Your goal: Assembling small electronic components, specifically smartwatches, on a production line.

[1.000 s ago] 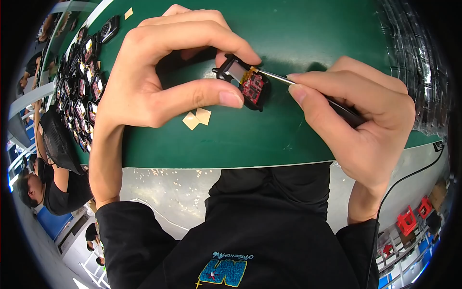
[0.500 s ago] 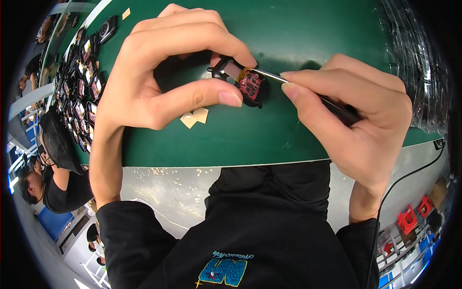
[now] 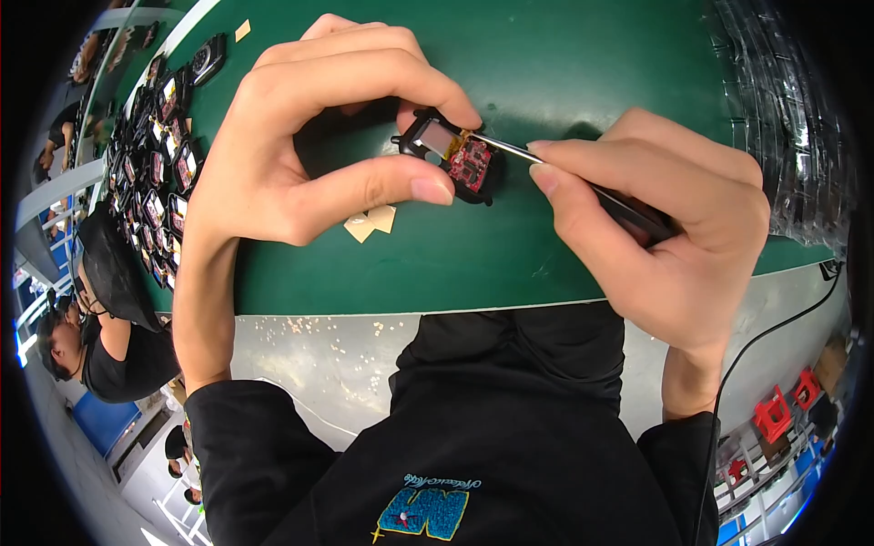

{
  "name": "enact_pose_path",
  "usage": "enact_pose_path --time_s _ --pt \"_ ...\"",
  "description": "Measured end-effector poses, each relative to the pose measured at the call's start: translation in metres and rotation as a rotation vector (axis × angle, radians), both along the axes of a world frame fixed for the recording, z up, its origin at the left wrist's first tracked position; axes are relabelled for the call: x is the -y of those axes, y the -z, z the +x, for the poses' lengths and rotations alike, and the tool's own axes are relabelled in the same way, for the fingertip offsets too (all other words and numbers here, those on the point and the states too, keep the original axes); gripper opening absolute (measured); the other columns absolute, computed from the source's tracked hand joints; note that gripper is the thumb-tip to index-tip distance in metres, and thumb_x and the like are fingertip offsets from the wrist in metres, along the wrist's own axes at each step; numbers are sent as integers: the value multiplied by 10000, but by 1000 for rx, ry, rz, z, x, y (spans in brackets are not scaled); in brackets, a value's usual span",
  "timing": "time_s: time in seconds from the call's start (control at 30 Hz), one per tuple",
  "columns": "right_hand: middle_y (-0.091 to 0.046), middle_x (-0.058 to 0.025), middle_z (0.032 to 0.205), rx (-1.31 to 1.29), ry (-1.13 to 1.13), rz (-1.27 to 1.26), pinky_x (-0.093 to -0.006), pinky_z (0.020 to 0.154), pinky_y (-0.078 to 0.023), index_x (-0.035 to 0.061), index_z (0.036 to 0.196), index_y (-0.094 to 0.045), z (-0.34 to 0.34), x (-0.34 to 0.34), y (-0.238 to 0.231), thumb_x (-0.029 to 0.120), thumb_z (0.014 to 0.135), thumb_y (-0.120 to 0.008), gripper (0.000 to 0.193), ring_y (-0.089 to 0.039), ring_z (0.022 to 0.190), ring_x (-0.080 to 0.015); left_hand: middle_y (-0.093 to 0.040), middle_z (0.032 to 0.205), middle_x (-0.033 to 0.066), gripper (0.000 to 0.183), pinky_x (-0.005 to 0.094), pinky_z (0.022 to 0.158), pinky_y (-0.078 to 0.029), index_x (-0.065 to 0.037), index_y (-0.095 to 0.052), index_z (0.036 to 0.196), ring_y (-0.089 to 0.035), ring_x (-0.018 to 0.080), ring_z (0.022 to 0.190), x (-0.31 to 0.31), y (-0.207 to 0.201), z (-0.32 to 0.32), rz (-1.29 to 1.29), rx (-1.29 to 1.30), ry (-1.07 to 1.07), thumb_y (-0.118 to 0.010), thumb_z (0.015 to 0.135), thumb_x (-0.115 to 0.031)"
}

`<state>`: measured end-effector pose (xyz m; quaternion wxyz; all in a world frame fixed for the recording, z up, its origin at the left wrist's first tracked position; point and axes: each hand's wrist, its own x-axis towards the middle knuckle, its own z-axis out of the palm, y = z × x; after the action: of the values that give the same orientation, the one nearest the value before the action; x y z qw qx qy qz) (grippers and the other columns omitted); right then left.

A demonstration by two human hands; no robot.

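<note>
A small black plastic case (image 3: 472, 195) is over the flat green tabletop (image 3: 583, 55), pinched by the fingers of the left hand (image 3: 273, 155). The fingers of the right hand (image 3: 665, 200) squeeze a thin silver metal tool with a dark handle (image 3: 510, 147).

The case looks light and stiff, but its insides could break easily — hard outer edges seem the best place to hold. Inside are a flat grey piece (image 3: 436, 138) and a red circuit board (image 3: 472, 164). More cases (image 3: 152, 173) lie piled at the left — some show red insides too.

Black device (image 3: 455, 162) in left hand (image 3: 257, 164)
</note>
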<state>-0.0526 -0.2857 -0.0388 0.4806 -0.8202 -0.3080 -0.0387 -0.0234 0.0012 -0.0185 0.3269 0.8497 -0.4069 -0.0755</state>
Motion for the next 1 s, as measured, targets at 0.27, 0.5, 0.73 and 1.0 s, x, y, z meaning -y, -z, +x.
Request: enact_pose_path --time_s 0.27,0.5,0.73,1.0 --pt "-663 -28 706 -33 122 103 -237 531 -361 -34 996 -849 3 3 -4 -99 834 -830 175 -556 584 -63 -685 860 36 619 340 800 -389 -7 -807 1158 -540 173 738 4 2 1 -29 66 -60 -987 638 -291" --pt "-628 -49 666 -67 230 234 -311 489 -379 10 945 -829 3 2 -4 -7 843 -835 104 -541 509 -124 -687 829 39 535 379 784 -475 -35 -813 1117 -626 229 757 16 -4 -6 -16 197 -98 -1022 678 -256" --pt "-707 -53 725 -85 199 410 -274 497 -421 -30 996 -847 -6 4 -2 -20 884 -841 113 -604 560 -82 -769 866 46 465 254 604 -461 -16 -839 1087 -593 97 668 7 -19 2 -245 112 -368 -1024 695 -182" --pt "-727 -72 751 -75 161 429 -295 527 -460 -25 1029 -848 -5 10 -1 14 914 -840 121 -651 603 -115 -772 1008 11 446 264 688 -467 -1 -819 1155 -602 78 787 113 -127 101 -225 278 -265 -954 790 -219"
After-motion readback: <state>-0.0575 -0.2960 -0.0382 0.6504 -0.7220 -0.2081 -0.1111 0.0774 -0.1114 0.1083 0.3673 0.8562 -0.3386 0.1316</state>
